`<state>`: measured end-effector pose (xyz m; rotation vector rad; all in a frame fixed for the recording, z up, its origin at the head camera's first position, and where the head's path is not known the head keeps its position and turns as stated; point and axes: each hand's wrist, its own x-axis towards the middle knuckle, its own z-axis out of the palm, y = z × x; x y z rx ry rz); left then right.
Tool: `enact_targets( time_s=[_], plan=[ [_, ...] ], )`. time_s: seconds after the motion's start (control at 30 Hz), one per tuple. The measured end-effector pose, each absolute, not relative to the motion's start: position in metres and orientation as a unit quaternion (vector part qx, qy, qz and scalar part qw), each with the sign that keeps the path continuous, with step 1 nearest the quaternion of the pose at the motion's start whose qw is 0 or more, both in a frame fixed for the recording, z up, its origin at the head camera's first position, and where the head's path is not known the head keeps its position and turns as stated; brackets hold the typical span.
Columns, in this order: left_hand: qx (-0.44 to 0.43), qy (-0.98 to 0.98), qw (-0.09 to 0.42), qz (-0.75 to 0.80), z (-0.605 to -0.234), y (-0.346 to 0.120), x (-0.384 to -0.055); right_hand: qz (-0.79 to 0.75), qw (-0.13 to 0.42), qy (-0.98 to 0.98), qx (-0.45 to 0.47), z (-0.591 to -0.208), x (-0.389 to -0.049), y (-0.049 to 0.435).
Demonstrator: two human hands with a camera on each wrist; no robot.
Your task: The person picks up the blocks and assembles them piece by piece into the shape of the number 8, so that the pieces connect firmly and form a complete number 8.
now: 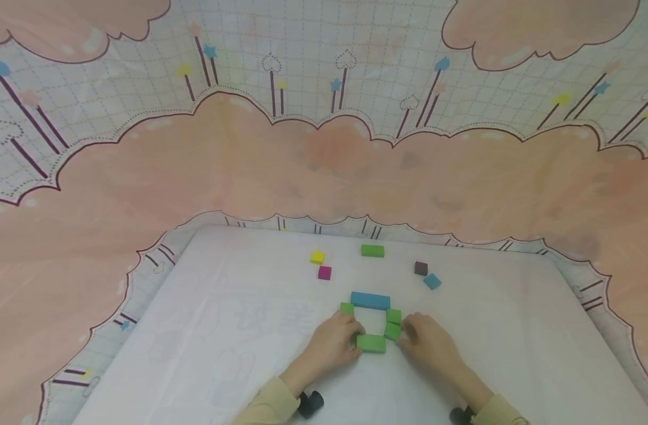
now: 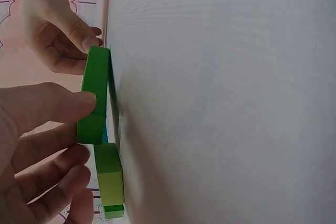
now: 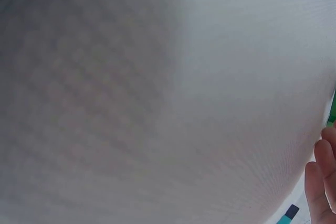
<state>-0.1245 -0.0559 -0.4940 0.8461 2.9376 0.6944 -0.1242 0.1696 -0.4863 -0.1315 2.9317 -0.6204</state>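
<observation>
My left hand point(image 1: 331, 339) pinches the left end of a green block point(image 1: 371, 343) at the front of a ring of blocks. In the left wrist view its thumb lies across this block's face. A long blue block point(image 1: 370, 301) forms the back. Another green block point(image 1: 347, 307), partly hidden by my left fingers, stands at the left. On the right are a green block point(image 1: 393, 316) and a slightly turned green block point(image 1: 392, 332). My right hand point(image 1: 427, 345) rests beside these, fingers loosely bent, fingertips close to the turned block; whether they touch is unclear.
Behind the ring lie a yellow block point(image 1: 317, 257), a magenta block point(image 1: 325, 273), a green block point(image 1: 373, 251), a dark block point(image 1: 421, 268) and a blue cube point(image 1: 432, 281). The white tabletop point(image 1: 222, 307) meets a patterned cloth point(image 1: 302, 171) behind.
</observation>
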Motion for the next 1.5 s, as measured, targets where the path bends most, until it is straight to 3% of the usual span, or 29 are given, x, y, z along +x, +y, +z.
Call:
enact_targets(
  time_s=[0.6, 1.5],
  plan=[
    [0.258, 0.941, -0.022, 0.218, -0.4963, -0.0556, -0.128, -0.203, 0.073, 0.975, -0.05, -0.4891, -0.127, 0.1719],
    [0.255, 0.939, -0.011, 0.23, -0.496, -0.0594, -0.1292, -0.21, 0.059, 0.974, -0.057, -0.4907, -0.1257, 0.1729]
  ],
)
